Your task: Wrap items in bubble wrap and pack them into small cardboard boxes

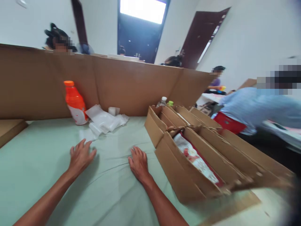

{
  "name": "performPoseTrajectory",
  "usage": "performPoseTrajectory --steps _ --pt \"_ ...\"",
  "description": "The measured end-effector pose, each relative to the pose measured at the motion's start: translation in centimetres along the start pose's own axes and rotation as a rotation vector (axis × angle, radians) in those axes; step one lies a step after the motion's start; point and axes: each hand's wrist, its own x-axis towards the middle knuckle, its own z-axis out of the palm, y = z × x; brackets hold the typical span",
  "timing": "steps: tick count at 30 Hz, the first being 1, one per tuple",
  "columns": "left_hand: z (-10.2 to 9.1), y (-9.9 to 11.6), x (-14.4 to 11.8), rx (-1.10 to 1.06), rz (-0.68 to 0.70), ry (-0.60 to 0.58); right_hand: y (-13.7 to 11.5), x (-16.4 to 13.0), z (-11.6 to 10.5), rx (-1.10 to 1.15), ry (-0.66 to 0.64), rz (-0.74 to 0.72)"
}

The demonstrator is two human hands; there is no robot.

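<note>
My left hand (81,156) is over the pale green cloth (110,194), fingers spread and holding nothing. Just beyond its fingertips lie crumpled clear plastic bags (104,121). My right hand (138,161) rests on the cloth with its fingers stretched forward, and creases run through the fabric around it. To the right of that hand stands a divided cardboard box (174,172). One of its compartments holds a folded white and red patterned cloth (191,153). An orange bottle (75,103) with a white label is upright behind the plastic bags.
A tall cardboard partition (131,88) closes off the back of the table. A clear bottle with a white cap (162,102) stands behind the box. At far left is a flat cardboard piece (10,130). A person in light blue (256,106) bends over another table at right.
</note>
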Motion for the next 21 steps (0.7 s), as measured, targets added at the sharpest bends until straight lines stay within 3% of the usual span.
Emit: performPoseTrajectory --steps 2,6,10,14,17,19,21 --pt "1.8 -1.6 -4.0 0.01 0.094 -0.025 0.0 -0.2 -0.1 0.018 0.007 -0.01" --pt "6.4 -4.8 -11.2 -0.042 0.306 0.114 -0.2 -0.5 -0.4 0.017 0.027 0.011" --pt "8.8 -5.0 -15.8 -0.031 0.51 0.217 -2.1 -1.7 -2.6 0.02 0.091 -0.022" --pt "8.0 -2.5 -18.2 0.027 0.728 0.354 -3.7 -4.6 -8.8 -0.035 0.334 -0.191" --pt "6.5 -0.3 -19.3 -0.008 0.813 0.443 -2.4 -6.8 -14.9 -0.255 0.495 -0.199" --pt "5.8 0.7 -19.7 -0.057 0.825 0.466 -0.5 -7.6 -18.5 -0.458 0.467 -0.05" --pt "5.4 1.3 -19.9 -0.111 0.81 0.472 1.2 -7.8 -20.9 -0.63 0.289 0.144"
